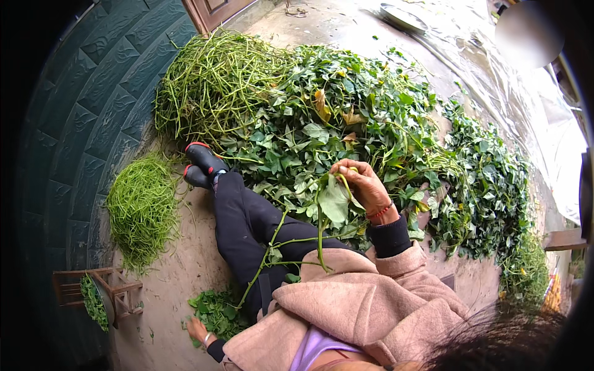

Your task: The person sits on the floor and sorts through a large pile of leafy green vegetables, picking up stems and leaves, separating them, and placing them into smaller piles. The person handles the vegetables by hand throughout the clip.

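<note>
My right hand (363,183) is raised over my lap, its fingers pinching a green vine stem (320,236) with a broad pale leaf (335,201) hanging from it. It looks like sweet potato vine. Another branching stem (262,266) lies across my dark trousers (246,227). Down at my left side, my left hand (197,330), with a light bangle at the wrist, is against a small heap of picked leaves (218,313) on the floor. Its fingers are small and partly blurred, so whether they hold a leaf is unclear.
A large heap of leafy vines (334,125) spreads before me, beside a tangle of bare stems (209,83). A smaller stem pile (143,208) lies left, near a wooden stool (125,290) and dark wall tiles (69,153). Plastic sheeting (519,102) and a metal basin (403,18) are at the far right.
</note>
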The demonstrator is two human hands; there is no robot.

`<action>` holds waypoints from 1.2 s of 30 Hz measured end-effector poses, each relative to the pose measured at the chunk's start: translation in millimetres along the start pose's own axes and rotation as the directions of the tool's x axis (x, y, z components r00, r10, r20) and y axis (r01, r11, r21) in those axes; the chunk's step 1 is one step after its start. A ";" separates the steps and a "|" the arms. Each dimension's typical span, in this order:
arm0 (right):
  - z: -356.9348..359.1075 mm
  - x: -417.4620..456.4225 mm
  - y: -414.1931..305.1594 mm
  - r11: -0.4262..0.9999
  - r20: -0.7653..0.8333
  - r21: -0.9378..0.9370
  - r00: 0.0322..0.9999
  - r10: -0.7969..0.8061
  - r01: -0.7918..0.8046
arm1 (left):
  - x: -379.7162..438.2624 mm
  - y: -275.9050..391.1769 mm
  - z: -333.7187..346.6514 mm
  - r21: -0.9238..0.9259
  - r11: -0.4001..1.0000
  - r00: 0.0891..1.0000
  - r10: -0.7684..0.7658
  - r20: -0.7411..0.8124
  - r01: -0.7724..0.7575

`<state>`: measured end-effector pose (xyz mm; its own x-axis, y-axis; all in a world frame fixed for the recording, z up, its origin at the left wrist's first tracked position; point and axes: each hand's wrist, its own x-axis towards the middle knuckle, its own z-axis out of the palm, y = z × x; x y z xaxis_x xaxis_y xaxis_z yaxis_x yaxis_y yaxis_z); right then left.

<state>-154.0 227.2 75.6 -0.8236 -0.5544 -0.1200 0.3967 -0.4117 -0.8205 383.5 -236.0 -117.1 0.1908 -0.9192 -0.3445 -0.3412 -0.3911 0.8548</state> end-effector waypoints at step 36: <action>36.3 -43.5 -46.9 0.359 0.287 -0.815 0.856 -0.431 0.454 | -444.1 253.1 320.5 -0.220 0.975 -0.242 0.221 0.945 0.032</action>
<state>-122.1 244.5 139.5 -0.7594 -0.5041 0.4112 -0.5622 0.1903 -0.8048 -82.6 58.6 127.7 -0.9912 0.0927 -0.0949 -0.1243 -0.4004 0.9078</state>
